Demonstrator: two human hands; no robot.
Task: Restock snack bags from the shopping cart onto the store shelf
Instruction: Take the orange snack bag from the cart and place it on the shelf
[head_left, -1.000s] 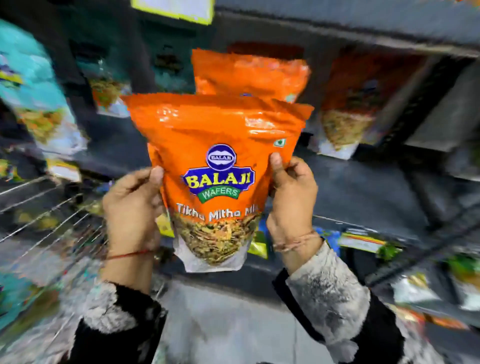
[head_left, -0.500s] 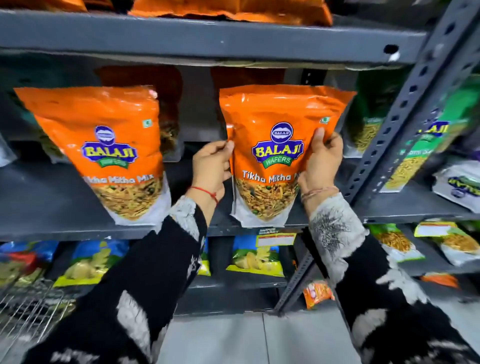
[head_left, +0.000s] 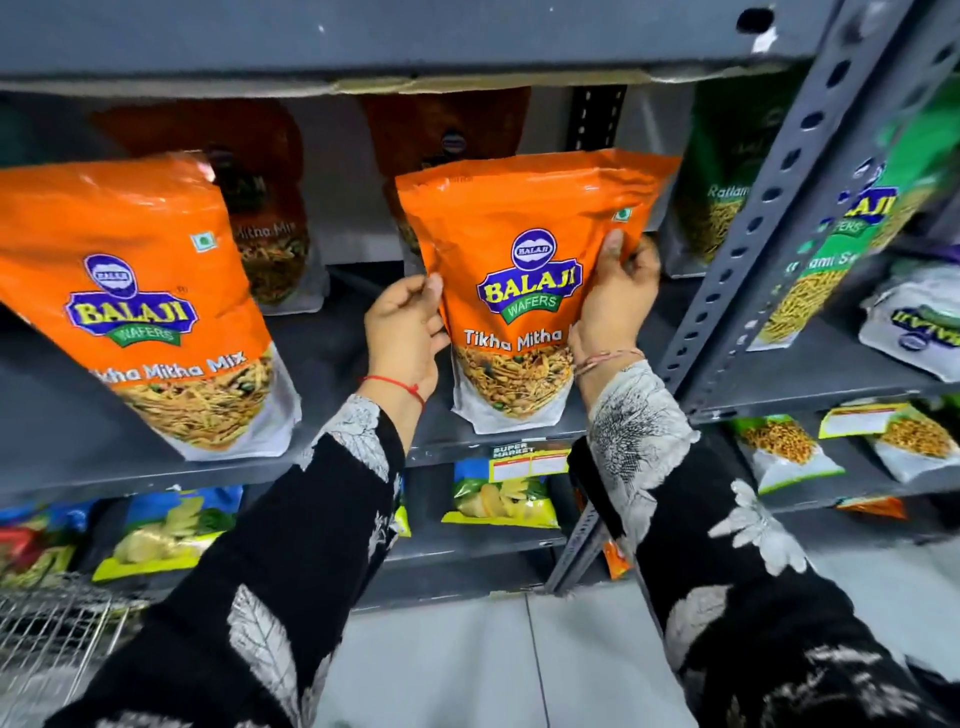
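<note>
An orange Balaji Tikha Mitha Mix bag stands upright on the grey shelf, its bottom resting near the shelf's front edge. My left hand grips its left edge and my right hand grips its right edge. Another identical orange bag stands at the left of the same shelf. More orange bags sit behind in shadow. A corner of the wire shopping cart shows at the bottom left.
A perforated grey upright stands just right of my right hand. Green snack bags fill the bay beyond it. Blue and yellow chip bags lie on the lower shelf. The shelf above hangs close overhead.
The view swung from the cart to the shelf. Both hands carried the orange bag up and set it upright on the shelf, and still hold its sides.
</note>
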